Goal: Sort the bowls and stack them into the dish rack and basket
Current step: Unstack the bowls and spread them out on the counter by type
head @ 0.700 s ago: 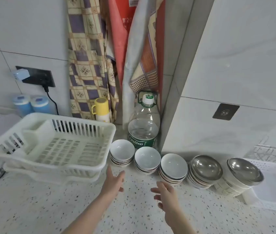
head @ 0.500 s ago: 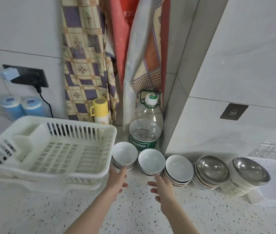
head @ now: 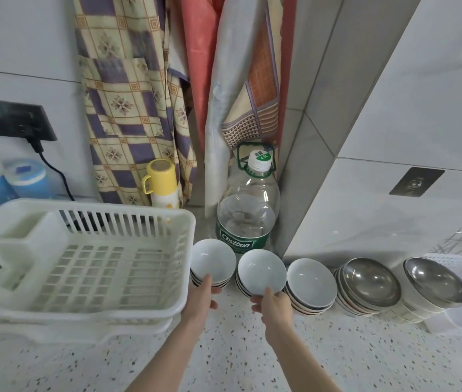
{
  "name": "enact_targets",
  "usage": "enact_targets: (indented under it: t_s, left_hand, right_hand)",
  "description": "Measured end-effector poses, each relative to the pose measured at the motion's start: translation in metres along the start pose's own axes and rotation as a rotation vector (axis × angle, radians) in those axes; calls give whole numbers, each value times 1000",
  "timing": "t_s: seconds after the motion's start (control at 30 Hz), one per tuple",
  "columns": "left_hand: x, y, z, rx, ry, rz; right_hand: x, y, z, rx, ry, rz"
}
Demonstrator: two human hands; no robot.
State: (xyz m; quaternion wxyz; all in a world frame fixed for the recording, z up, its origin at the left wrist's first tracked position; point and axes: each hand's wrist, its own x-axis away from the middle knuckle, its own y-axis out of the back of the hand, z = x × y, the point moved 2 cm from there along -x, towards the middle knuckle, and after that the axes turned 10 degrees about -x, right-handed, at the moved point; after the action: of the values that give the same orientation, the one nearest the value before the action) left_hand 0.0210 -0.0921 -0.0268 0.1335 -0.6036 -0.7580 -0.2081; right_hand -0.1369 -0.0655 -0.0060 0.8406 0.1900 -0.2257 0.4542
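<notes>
Two white bowl stacks [head: 213, 263] [head: 261, 271] sit just beyond the fingers, left hand [head: 202, 297] and right hand [head: 273, 305] each gripping a near rim, dish rack [head: 82, 267] leftward.

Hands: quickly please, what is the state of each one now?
Left hand: thumb on the rim of the leftmost bowl stack, taking hold of it.
Right hand: thumb on the rim of the second bowl stack, taking hold of it.

Home kitchen: speckled countertop [head: 252, 363], white dish rack [head: 82, 264], stacked bowls [head: 310, 281], hanging aprons [head: 128, 108].
</notes>
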Motion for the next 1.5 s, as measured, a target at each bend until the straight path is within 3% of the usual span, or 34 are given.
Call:
enact_targets:
  t_s: [0.17,0.57,1.1,1.3,1.5]
  left_hand:
    - [-10,-3,-1,50,68,15]
    - [-8,-3,3,133,-3,4]
    - [36,-2,1,191,-239,238]
    - [70,4,33,134,-229,286]
    - [101,25,74,67,-125,210]
  right_hand:
    - [-4,-5,4,32,43,-81]
    - [2,-7,12,-27,129,-89]
    - [55,48,-17,-425,333,-91]
    - [72,80,-49,-423,284,-172]
    - [77,90,-86,-295,165,-199]
